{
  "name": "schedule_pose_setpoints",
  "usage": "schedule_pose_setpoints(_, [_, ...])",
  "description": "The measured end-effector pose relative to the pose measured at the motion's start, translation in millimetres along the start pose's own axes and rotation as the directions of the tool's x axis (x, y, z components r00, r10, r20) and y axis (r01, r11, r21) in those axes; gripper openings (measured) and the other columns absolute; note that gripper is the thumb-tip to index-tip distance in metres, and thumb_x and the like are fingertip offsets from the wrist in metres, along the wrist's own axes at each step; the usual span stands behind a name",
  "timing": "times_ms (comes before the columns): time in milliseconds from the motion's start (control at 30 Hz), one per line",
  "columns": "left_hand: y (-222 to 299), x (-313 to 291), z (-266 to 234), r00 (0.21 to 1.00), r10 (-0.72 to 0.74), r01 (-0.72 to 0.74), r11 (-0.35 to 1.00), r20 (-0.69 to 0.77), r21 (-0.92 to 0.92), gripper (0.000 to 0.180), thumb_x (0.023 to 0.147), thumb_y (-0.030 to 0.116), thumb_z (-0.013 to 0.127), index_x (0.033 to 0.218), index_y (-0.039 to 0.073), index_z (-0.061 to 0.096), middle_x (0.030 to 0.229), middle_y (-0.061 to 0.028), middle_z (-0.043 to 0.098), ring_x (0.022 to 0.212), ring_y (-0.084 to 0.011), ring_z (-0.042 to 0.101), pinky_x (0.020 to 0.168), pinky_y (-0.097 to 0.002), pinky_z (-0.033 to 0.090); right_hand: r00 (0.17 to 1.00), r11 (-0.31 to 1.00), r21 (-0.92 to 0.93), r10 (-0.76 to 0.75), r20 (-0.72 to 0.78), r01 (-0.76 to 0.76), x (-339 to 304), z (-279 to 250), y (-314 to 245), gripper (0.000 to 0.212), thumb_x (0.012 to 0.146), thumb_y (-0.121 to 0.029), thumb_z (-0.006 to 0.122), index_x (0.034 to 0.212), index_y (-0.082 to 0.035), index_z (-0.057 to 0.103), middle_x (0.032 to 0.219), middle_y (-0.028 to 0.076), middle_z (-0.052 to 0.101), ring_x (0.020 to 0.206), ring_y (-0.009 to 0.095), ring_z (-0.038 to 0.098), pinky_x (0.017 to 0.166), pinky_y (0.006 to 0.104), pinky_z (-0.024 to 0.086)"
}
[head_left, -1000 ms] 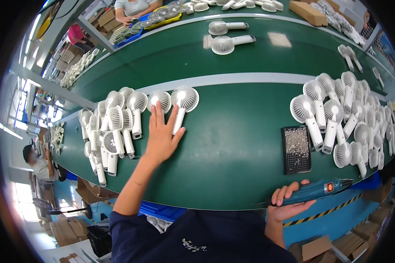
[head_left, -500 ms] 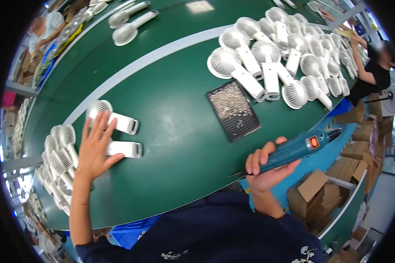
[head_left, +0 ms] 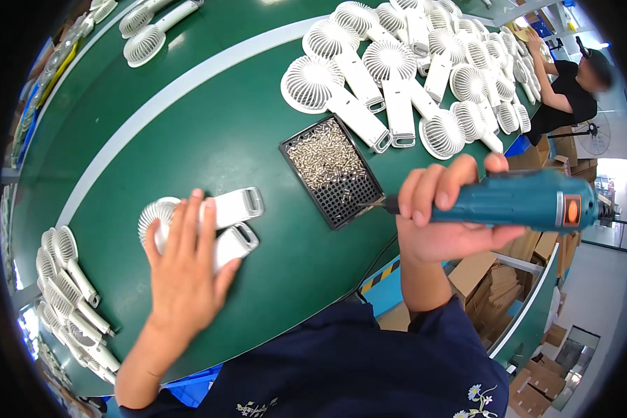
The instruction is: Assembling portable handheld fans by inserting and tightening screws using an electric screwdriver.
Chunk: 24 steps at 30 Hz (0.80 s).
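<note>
My right hand [head_left: 442, 216] is wrapped round a teal electric screwdriver [head_left: 515, 198]. The bit points left, its tip at the right edge of a black perforated tray [head_left: 333, 214] holding many small metal screws [head_left: 327, 157]. Whether the tip touches a screw I cannot tell. My left hand [head_left: 187, 279] lies open, fingers stretched, over two white handheld fans. The handle of the upper fan [head_left: 237, 207] and that of the lower fan [head_left: 234, 245] stick out to its right. One round grille [head_left: 159, 221] shows beside the fingers; the other fan's head is hidden under the hand.
Many white handheld fans [head_left: 397, 63] are heaped beyond the tray; a smaller pile [head_left: 66, 279] lies at the left edge. More fans [head_left: 146, 43] lie past the pale strip [head_left: 153, 108]. Cardboard boxes [head_left: 491, 285] stand lower right. A co-worker [head_left: 568, 87] is at the far right.
My right hand has raised the electric screwdriver and brought its bit to the tray. My left hand and the two fans under it have shifted right, nearer the tray.
</note>
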<state>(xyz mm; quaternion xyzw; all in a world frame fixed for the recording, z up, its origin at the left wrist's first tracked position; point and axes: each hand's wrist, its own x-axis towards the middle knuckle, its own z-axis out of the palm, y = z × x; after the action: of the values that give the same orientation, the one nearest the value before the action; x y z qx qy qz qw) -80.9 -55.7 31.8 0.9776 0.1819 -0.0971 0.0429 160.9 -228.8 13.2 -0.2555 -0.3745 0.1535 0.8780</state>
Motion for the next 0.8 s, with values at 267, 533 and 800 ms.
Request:
schedule_pose_setpoints(267, [43, 23, -10, 0.998, 0.028, -0.035, 0.987, -0.050, -0.157, 0.087, 0.071, 0.040, 0.075, 0.142, 0.004, 0.039, 0.148, -0.0204, 0.033, 0.136, -0.0356, 0.034, 0.108, -0.0553, 0.020, 0.987, 0.995, -0.043, 0.096, 0.126, -0.091, 3, -7, 9, 0.081, 0.085, -0.075, 0.041, 0.135, -0.012, 0.033, 0.083, 0.015, 0.054, 0.059, 0.025, 0.055, 0.050, 0.0382, 0.046])
schedule_pose_setpoints(533, [48, 38, 7, 0.994, 0.088, -0.096, 0.988, -0.068, -0.122, 0.089, 0.064, 0.032, 0.080, 0.137, -0.002, 0.041, 0.142, -0.0194, 0.041, 0.113, -0.0312, 0.049, 0.097, -0.0465, 0.036, 0.987, 0.988, -0.054, 0.150, 0.060, -0.146, 0, -14, 12, 0.079, 0.086, -0.075, 0.039, 0.137, -0.015, 0.031, 0.086, 0.014, 0.054, 0.060, 0.025, 0.056, 0.051, 0.0385, 0.046])
schedule_pose_setpoints(800, [50, 39, 5, 0.925, 0.133, -0.270, 0.890, -0.357, -0.368, 0.060, 0.060, 0.018, 0.078, 0.117, 0.007, 0.063, 0.120, -0.0123, 0.055, 0.109, -0.0286, 0.053, 0.089, -0.0435, 0.040, 0.999, 0.988, -0.150, 0.036, -0.031, -0.040, 8, 26, 10, 0.051, 0.095, -0.048, 0.045, 0.125, -0.007, 0.044, 0.074, 0.004, 0.050, 0.041, 0.012, 0.046, 0.035, 0.0272, 0.043])
